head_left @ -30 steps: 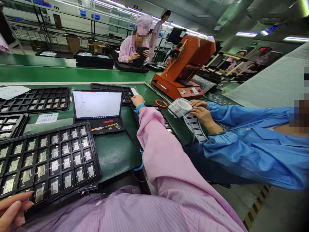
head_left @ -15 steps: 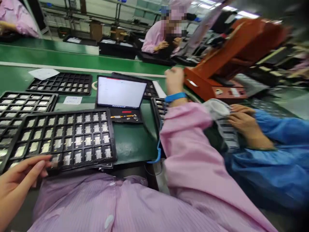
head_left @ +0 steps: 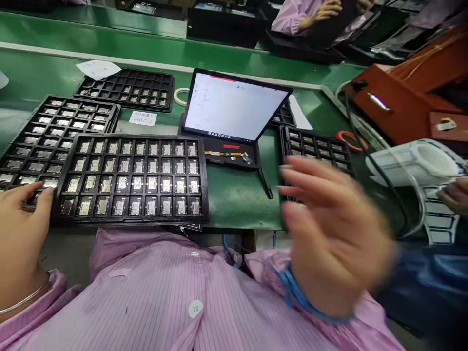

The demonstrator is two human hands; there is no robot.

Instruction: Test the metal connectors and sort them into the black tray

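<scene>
My left hand (head_left: pixel 24 222) is at the left edge, thumb and forefinger apart, beside the near left corner of a black tray (head_left: pixel 205 195) filled with small silvery modules. Its fingertips lie over a second module tray (head_left: pixel 116 114), and nothing shows between them. Blurred by motion, my right hand (head_left: pixel 332 229) hangs at the right with fingers stretched out, in front of another black tray (head_left: pixel 343 148). It wears a blue wrist strap. Between the trays stands a lit screen (head_left: pixel 234 105) on a black base (head_left: pixel 215 158) with an orange flex cable (head_left: pixel 217 153).
A sparsely filled tray (head_left: pixel 170 100) with paper lies behind. A handwritten label (head_left: pixel 143 118), tape rings (head_left: pixel 181 96) and a black stick (head_left: pixel 265 184) are on the green table. At right are a label roll (head_left: pixel 409 158), a co-worker's hand (head_left: pixel 457 195), cables and an orange machine (head_left: pixel 395 97).
My right hand has come back from the orange machine toward me. My left hand has let go of the dark module, which now sits in the tray's near left pocket. The view has tilted down.
</scene>
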